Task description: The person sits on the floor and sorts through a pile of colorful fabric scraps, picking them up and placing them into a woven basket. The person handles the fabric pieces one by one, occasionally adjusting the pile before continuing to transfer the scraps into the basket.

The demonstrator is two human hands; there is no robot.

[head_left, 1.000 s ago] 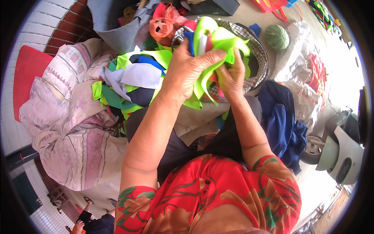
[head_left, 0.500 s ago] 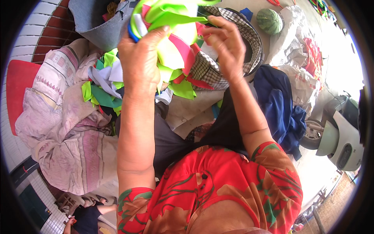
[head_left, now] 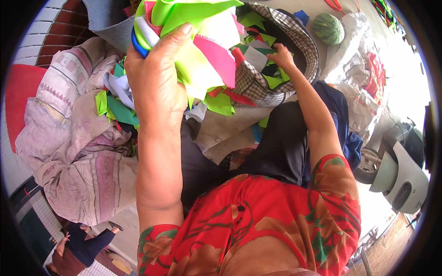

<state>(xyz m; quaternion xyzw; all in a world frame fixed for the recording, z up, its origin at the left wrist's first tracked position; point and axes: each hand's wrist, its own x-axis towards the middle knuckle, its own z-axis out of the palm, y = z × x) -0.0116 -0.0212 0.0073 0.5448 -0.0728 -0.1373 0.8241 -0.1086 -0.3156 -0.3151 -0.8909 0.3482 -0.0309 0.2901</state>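
Note:
My left hand (head_left: 159, 78) is closed round a thick bunch of fabric scraps (head_left: 214, 57), mostly neon yellow-green with pink, white and blue pieces. The thumb presses on top of the bunch. My right hand (head_left: 282, 57) reaches into a round checked fabric basket (head_left: 301, 34) that holds green, white, red and dark scraps. Its fingers are apart over the scraps, near a white piece (head_left: 256, 59), and I see nothing held in them. More loose scraps (head_left: 219, 104) lie below the bunch, beside the basket.
A heap of pinkish patterned cloth (head_left: 83, 152) lies at the left, with a grey bucket-like container (head_left: 110, 23) behind it. Beyond the basket sit a watermelon (head_left: 328, 29) and crumpled white sacking (head_left: 352, 64). A scooter (head_left: 405, 175) stands far right. Another person (head_left: 80, 246) is at lower left.
My right hand has left the bunch and moved right, down into the checked basket. My left hand keeps its hold on the scraps and has shifted slightly left. The other person has changed posture.

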